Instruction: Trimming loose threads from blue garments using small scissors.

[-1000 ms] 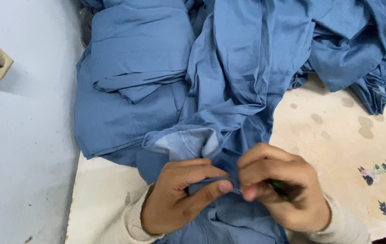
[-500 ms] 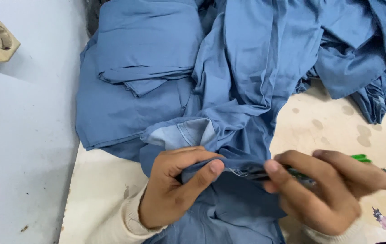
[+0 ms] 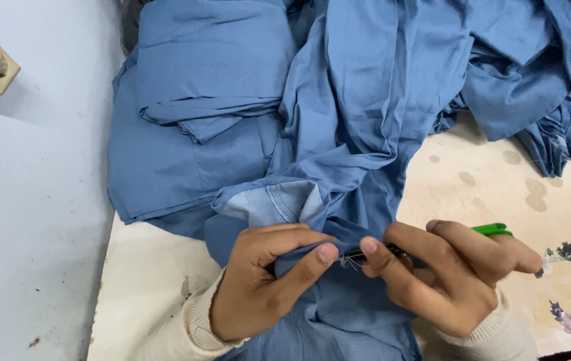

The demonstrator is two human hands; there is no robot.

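Stained bench (image 3: pixel 473 180) under blue cloth (image 3: pixel 339 134), left hand (image 3: pixel 265 281) pinched on cloth, right hand (image 3: pixel 446 281) clenched on green-handled snips (image 3: pixel 493 229).

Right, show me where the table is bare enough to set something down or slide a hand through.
Bare table lies right of the blue fabric pile, above the right hand with its green-handled tool. A narrower strip sits left of the left hand, by the wall. The middle is crowded with cloth and both hands.

Bright, even, soft light, no glare. Faint shadows under the blue fabric (image 3: pixel 366 120) folds and beneath both hands. Focus sharp; slight softness toward the edges.
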